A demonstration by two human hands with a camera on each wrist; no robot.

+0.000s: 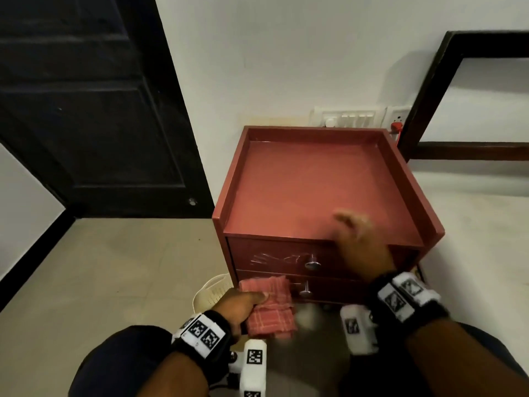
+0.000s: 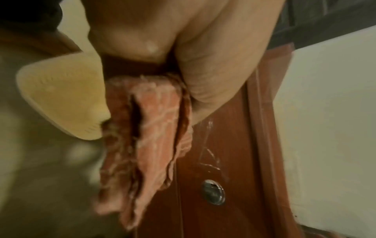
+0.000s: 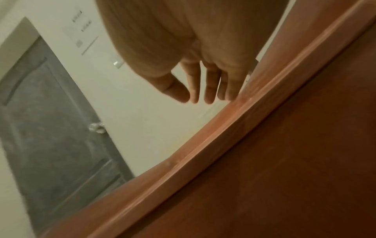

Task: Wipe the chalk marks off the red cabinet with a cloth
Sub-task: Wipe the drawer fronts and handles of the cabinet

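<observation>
Left hand [image 1: 239,306]: fingers and thumb curled round a folded pink checked cloth [image 1: 270,308], which hangs from the grip.
Right hand [image 3: 195,64]: fingers straight and loosely spread, holding nothing; it hovers over the front edge of the cabinet [image 1: 315,179] top, and whether it touches the wood cannot be told.
Chalk marks [image 1: 274,258]: white scribbles on the upper drawer front, just left of its metal knob [image 1: 312,264].
Marks relative to hands: above and slightly right of the left hand, a little apart from the cloth; below and left of the right hand.
Cloth relative to cabinet: in front of the lower drawer, near its left end; not on the marks.
Basket [image 1: 210,295]: pale plastic, on the floor just behind the left hand.
Risk, smearing: a bunched, hanging cloth may spread chalk across the drawer rather than lift it.
Risk, snagging: loose folds could catch on the knob beside the marks.
Risk, drawer shifting: wiping pressure might push or slide the drawer if the right hand does not steady the cabinet.
Risk, missed strokes: thin lines close to the knob are easy to skip.
</observation>
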